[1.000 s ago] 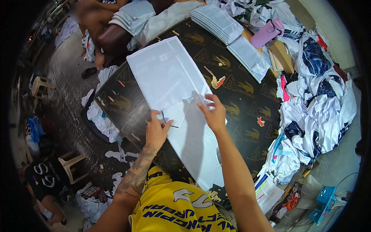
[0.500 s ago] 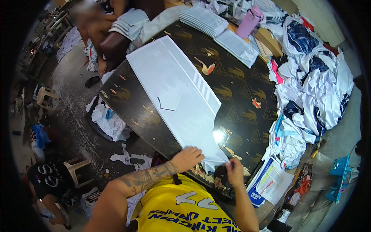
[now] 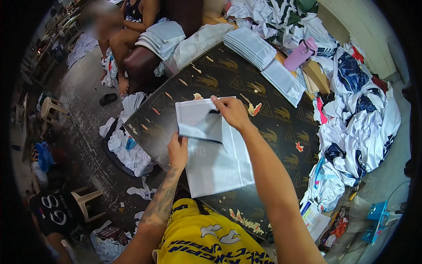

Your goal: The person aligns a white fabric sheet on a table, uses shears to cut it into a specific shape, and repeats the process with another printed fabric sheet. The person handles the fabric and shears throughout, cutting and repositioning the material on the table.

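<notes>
A white jersey (image 3: 220,165) with pale printing and dark edging lies folded on the dark tabletop, its near edge close to my body. My left hand (image 3: 178,152) is closed on the left edge of a folded-over flap of the jersey. At the far edge of the same flap, my right hand (image 3: 231,112) pinches the cloth, fingers bent over it near a dark strip of trim. The flap lies between both hands, a little raised from the layers under it. My fingertips are partly hidden by the cloth.
Neat stacks of folded white jerseys (image 3: 250,46) line the far table edge, by a pink bottle (image 3: 301,53). A large heap of white garments (image 3: 360,114) fills the right side. Papers (image 3: 314,222) lie at the near right. A seated person (image 3: 127,39) is at the far left.
The jersey, stretched out lengthwise before, is now doubled into a shorter bundle. Both hands have moved from its near end to the far end of the bundle.
</notes>
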{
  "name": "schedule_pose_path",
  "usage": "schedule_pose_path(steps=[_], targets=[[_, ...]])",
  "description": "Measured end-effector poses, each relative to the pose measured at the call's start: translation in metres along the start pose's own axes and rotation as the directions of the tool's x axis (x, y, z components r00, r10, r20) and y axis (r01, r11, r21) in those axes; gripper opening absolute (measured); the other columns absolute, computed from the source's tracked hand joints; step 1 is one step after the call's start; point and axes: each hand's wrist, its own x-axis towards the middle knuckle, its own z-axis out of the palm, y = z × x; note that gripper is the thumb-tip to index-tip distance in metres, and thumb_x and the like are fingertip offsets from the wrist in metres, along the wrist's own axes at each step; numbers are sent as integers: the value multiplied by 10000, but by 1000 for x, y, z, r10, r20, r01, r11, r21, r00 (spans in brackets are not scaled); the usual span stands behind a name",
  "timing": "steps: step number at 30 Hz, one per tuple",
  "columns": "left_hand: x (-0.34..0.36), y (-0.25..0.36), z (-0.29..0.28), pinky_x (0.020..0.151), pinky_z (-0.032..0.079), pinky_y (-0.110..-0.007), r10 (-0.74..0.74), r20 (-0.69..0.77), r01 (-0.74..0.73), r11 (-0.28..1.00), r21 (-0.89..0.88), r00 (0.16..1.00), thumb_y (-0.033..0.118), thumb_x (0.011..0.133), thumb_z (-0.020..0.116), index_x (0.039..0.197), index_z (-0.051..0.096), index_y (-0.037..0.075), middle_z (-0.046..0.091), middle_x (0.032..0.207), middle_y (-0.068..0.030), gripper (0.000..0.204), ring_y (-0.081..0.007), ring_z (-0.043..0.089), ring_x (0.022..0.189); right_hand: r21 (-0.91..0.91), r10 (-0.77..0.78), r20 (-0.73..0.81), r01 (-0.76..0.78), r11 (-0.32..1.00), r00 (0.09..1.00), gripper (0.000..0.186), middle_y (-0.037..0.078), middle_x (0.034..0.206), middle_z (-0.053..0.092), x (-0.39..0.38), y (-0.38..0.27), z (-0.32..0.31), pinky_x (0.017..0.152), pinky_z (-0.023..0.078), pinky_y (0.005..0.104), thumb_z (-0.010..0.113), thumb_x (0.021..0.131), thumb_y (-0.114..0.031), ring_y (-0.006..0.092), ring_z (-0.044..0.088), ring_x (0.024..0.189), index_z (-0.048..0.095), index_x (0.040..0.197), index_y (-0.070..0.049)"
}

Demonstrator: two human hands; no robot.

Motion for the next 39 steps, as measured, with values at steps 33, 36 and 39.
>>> schedule_pose_path(steps=[33, 36, 39], targets=[[85, -21, -42, 724, 532, -443, 334, 403, -471, 825, 311, 852, 147, 984, 767, 1004, 740, -23, 707, 845, -184, 173, -349, 698, 773, 607, 477, -134, -309, 732, 868, 283, 75, 860, 765, -114, 117, 30, 700, 503, 289, 749, 1051, -278, 125, 640, 720, 733, 1043, 4], [105, -33, -25, 854, 510, -484, 496, 223, -538, 697, 475, 839, 169, 977, 771, 1128, 700, -12, 698, 1002, -194, 246, -382, 676, 957, 436, 524, -382, -351, 829, 762, 293, 128, 872, 761, -98, 130, 62, 744, 536, 337, 784, 1011, -265, 189, 681, 753, 725, 1099, 8], [63, -29, -30, 1053, 384, -546, 42, 171, -148, 722, 676, 984, 345, 921, 818, 1232, 615, -19, 581, 1283, -223, 521, -430, 517, 1240, -50, 406, -559, -518, 854, 723, 388, 185, 1014, 744, -110, 128, 93, 811, 565, 471, 839, 937, -229, 358, 714, 901, 672, 1193, 10]])
